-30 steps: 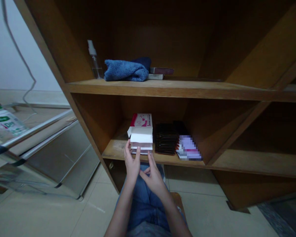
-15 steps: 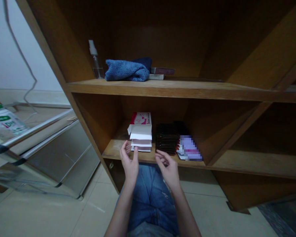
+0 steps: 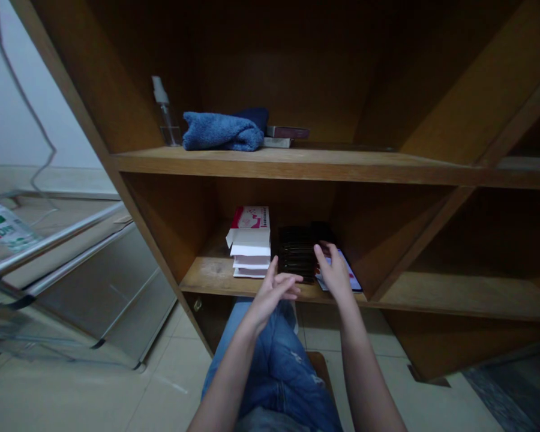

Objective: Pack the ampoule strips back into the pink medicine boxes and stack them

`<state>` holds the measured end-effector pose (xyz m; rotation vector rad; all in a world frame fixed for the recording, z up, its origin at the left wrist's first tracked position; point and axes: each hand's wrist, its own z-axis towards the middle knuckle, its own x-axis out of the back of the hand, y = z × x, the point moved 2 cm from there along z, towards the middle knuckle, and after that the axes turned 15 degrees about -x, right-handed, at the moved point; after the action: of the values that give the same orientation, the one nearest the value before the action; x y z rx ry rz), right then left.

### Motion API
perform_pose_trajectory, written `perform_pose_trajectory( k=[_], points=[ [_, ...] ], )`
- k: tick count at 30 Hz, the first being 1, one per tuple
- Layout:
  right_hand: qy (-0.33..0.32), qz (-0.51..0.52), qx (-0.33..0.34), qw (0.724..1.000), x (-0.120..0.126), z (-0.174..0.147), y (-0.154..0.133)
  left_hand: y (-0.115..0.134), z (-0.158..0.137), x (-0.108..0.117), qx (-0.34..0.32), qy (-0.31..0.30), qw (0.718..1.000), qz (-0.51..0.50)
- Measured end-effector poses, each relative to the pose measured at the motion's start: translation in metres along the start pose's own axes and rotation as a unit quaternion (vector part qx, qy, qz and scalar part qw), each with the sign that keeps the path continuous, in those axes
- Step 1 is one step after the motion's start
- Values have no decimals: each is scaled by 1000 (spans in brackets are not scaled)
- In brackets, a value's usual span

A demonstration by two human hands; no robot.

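1. One blue towel [image 3: 222,131].
2. One spray bottle [image 3: 164,114], left of the towel.
3. Two flat boxes [image 3: 288,132], right of it.
4. One white-and-red carton [image 3: 251,237], below it.
5. One dark stack [image 3: 296,255], below right; layers uncountable.
6. One flat purplish item [image 3: 353,279], lower right.
7. Two hands below it: left hand [image 3: 276,291], right hand [image 3: 335,273].

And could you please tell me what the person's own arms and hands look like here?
Both forearms are bare as far as they show, with no sleeves in view. The left hand and right hand wear no gloves, and I can make out no rings, watch or bracelet. Otherwise, the person wears blue jeans with pale, frayed-looking patches.
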<state>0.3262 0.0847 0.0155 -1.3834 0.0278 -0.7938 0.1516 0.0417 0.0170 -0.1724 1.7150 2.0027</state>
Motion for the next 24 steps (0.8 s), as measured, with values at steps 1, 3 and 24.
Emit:
perform_pose_trajectory(
  k=[1,3,24],
  points=[
    [-8,-5,-2,1000,-2,2,0,-2,3,-2,7,13,1000,-11],
    [-15,-6,-7,1000,-4,5,0,-5,8,-4,19,17,999,-32],
    [-46,264,-111,957,-13,8,1,-7,18,-13,-8,13,997,-80]
  ],
)
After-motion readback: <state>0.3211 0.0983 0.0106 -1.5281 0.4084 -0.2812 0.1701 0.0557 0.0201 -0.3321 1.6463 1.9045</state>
